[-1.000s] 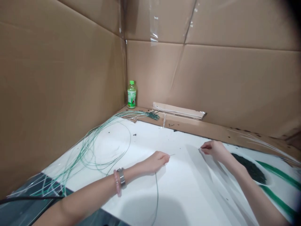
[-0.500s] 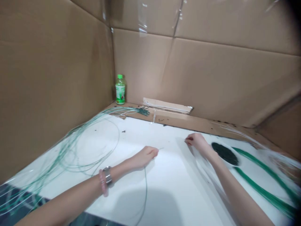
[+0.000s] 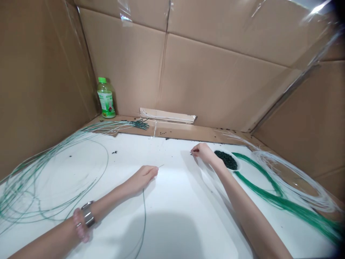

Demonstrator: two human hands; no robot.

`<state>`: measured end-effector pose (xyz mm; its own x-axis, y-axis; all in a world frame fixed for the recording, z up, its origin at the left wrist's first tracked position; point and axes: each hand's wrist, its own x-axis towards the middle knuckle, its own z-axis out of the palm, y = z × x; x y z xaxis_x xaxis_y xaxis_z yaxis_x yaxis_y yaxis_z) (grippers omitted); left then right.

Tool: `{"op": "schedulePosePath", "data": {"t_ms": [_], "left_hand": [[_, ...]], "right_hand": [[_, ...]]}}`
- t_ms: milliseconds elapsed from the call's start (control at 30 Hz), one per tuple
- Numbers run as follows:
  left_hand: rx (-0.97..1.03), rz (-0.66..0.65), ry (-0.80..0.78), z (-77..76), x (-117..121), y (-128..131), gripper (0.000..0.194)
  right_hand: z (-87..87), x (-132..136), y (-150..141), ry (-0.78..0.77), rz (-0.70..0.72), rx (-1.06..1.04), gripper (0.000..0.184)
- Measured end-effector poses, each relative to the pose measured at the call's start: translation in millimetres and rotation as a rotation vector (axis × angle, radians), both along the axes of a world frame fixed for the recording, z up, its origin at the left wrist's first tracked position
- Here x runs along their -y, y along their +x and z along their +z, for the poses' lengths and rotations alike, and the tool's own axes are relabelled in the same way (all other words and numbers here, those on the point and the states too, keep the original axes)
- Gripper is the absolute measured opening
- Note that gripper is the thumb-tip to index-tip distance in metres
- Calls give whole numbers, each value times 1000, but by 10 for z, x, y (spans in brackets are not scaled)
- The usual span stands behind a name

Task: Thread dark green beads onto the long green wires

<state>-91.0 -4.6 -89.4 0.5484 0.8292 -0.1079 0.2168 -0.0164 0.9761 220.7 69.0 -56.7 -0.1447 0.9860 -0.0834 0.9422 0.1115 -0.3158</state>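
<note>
One green wire (image 3: 145,212) in left hand (image 3: 142,179)

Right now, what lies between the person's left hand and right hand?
In the head view, the wire's tip pokes from the left hand toward the right hand; beyond it lies white table with a small dark speck.

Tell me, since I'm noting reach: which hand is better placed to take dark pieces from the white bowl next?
Right, probably: the right hand is nearer the white bowl of dark pieces, while the left hand is farther off, holding a green strand.
</note>
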Motion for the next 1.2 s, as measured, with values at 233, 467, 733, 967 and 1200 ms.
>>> {"op": "schedulePosePath", "data": {"t_ms": [233,467,733,967,1200], "left_hand": [[-6,-4,-8,2,2,-8,42],[-10,9,-33,11,-2,4,42],[-20,18,-56,84,40,14,43],[-22,12,-45,67,29,2,43],[-18,10,-49,33,29,-10,42]], "right_hand": [[-10,-13,14,-18,11,12,27],[14,23,-14,3,26,-12,28],[80,70,-58,-11,-3,-10,27],[136,74,-15,-2,-30,5,28],[314,88,109,27,-100,30,28]]}}
